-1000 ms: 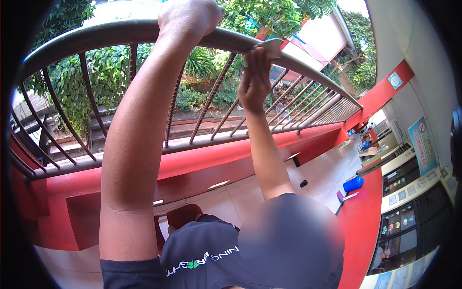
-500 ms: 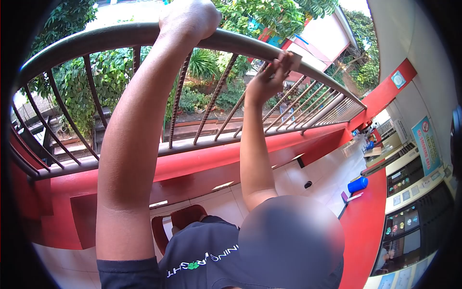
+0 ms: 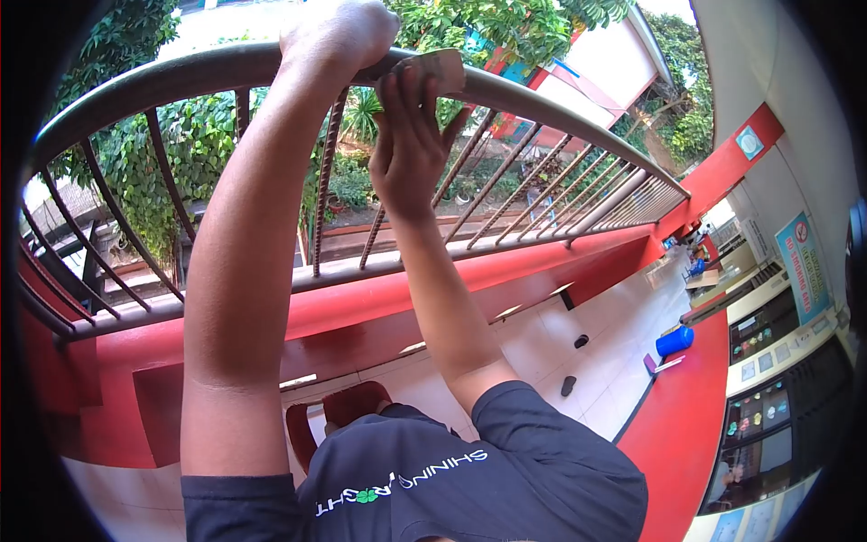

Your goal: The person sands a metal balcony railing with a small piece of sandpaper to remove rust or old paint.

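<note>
My left hand [image 3: 339, 36] is closed around the thick metal handrail [image 3: 506, 90], its arm stretched out at the left. Close to it on the right, my right hand [image 3: 411, 149] has its fingers up against the side of the same rail. Between those fingers and the rail is a folded grey-brown sheet that looks like sandpaper [image 3: 445, 70]; its far side is hidden. The thumb stands apart from the fingers. Below the rail run twisted metal bars [image 3: 327, 181], set into a red ledge [image 3: 388, 287].
A dark red chair [image 3: 357, 397] stands beneath my body, in a dark printed shirt [image 3: 542, 452]. On the tiled floor lie dark slippers [image 3: 568, 386]. At the right, a blue container [image 3: 675, 341] sits by a red counter [image 3: 677, 406]. Plants [image 3: 135, 163] grow beyond the railing.
My right hand has moved left along the rail with the sandpaper, coming close to my left hand. My left hand has shifted slightly left and up in view, still gripping the rail.
</note>
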Demonstrator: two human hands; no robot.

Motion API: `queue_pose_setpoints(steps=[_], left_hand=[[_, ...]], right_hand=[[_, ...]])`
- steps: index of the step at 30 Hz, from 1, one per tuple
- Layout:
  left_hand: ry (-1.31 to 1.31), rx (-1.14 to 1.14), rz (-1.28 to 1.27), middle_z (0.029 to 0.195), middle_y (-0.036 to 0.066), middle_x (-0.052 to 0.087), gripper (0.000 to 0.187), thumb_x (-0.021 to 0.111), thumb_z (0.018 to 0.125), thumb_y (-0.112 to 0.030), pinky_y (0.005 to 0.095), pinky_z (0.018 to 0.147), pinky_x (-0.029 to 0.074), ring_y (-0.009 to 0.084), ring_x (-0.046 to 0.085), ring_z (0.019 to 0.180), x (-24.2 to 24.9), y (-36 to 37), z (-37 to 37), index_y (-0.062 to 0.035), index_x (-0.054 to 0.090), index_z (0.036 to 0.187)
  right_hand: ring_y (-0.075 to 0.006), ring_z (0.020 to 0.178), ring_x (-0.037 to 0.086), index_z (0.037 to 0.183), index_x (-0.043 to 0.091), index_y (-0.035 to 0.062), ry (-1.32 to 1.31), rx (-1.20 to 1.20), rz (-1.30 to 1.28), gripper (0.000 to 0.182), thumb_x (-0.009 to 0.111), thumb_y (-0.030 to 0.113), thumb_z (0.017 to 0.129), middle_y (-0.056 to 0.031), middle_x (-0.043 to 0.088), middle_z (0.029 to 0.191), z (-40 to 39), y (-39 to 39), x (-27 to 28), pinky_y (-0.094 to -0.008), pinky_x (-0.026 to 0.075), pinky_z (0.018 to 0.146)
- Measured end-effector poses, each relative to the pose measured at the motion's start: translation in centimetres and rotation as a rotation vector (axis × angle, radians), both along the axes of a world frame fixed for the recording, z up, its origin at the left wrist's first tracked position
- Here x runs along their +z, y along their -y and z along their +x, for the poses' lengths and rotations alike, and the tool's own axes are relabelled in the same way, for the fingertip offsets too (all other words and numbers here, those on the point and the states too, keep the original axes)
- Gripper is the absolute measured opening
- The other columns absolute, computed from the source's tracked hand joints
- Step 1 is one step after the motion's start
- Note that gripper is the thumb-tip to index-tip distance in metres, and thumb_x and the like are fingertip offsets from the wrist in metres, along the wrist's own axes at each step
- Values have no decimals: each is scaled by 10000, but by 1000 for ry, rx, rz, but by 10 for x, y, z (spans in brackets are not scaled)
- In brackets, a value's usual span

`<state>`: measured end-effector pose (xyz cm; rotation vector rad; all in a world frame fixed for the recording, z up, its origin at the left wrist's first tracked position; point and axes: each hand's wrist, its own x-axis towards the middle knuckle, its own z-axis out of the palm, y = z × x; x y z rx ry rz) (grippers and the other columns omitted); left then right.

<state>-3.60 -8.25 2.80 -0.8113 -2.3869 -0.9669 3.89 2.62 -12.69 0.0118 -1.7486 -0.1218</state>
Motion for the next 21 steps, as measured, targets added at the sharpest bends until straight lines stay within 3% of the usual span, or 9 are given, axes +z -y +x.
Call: queue_pose_setpoints(steps=[2, 4, 6, 8, 11, 14, 15, 19, 21], left_hand=[[91, 15, -36, 939, 207, 757, 283, 579, 889, -199, 422, 852, 569, 334, 741, 920, 8, 11, 15, -21, 788, 956], [94, -25, 30, 960, 208, 756, 294, 580, 884, -213, 421, 867, 566, 350, 738, 931, 10, 20, 30, -21, 790, 958], [24, 20, 54, 951, 203, 758, 286, 581, 882, -206, 423, 863, 567, 347, 739, 929, 3, 16, 30, -24, 793, 945], [-10, 100, 92, 952, 201, 759, 285, 583, 883, -207, 421, 866, 566, 344, 738, 933, -1, 6, 32, -25, 793, 942], [43, 64, 74, 979, 202, 757, 282, 585, 889, -205, 416, 881, 563, 341, 733, 960, 8, 16, 32, -25, 791, 955], [90, -3, 49, 1001, 211, 753, 279, 583, 896, -194, 418, 886, 564, 351, 728, 976, 11, 17, 31, -20, 786, 974], [67, 38, 70, 996, 217, 752, 277, 581, 898, -187, 421, 879, 567, 360, 728, 970, 7, 13, 31, -16, 785, 976], [75, 55, 77, 973, 226, 749, 280, 582, 907, -187, 428, 886, 566, 366, 730, 957, 9, 13, 29, -6, 778, 993], [101, 37, 64, 987, 228, 747, 283, 582, 911, -188, 427, 902, 561, 363, 728, 971, 9, 16, 29, -7, 775, 1008]], right_hand=[[-293, 1453, 470, 1392, 628, 51, -55, 47, -31, 387, 506, 193, 1053, -127, 585, 1482, -2, -34, 2, -554, -8, 1260], [-305, 1340, 584, 1351, 642, -21, -431, 244, -683, 439, 444, 291, 1112, -209, 634, 1394, 6, -69, 21, -437, 369, 1180], [-300, 1284, 620, 1332, 649, -38, -490, 242, -723, 465, 444, 319, 1117, -256, 640, 1360, 22, -69, 34, -363, 492, 1065], [-298, 1368, 565, 1345, 671, 48, -246, 141, -159, 355, 532, 189, 1050, -143, 666, 1373, -6, -36, 14, -538, 255, 1230], [-271, 1397, 537, 1349, 668, 68, 6, 97, 72, 366, 510, 108, 1022, -107, 661, 1391, 3, -24, 6, -551, 149, 1259], [-287, 1363, 569, 1314, 677, 22, -455, 339, -941, 331, 509, 148, 1057, -139, 690, 1332, 25, -64, 34, -496, 174, 1263], [-287, 1363, 569, 1314, 677, 22, -446, 345, -940, 331, 509, 148, 1057, -139, 690, 1332, 20, -57, 35, -496, 174, 1263], [-284, 1317, 614, 1307, 697, 77, -42, 179, 55, 343, 450, 174, 1090, -97, 718, 1296, -4, 6, 15, -553, 194, 1238], [-291, 1288, 632, 1311, 694, 73, -174, 46, -23, 344, 456, 191, 1092, -121, 719, 1284, -5, -29, 20, -546, 264, 1210]])
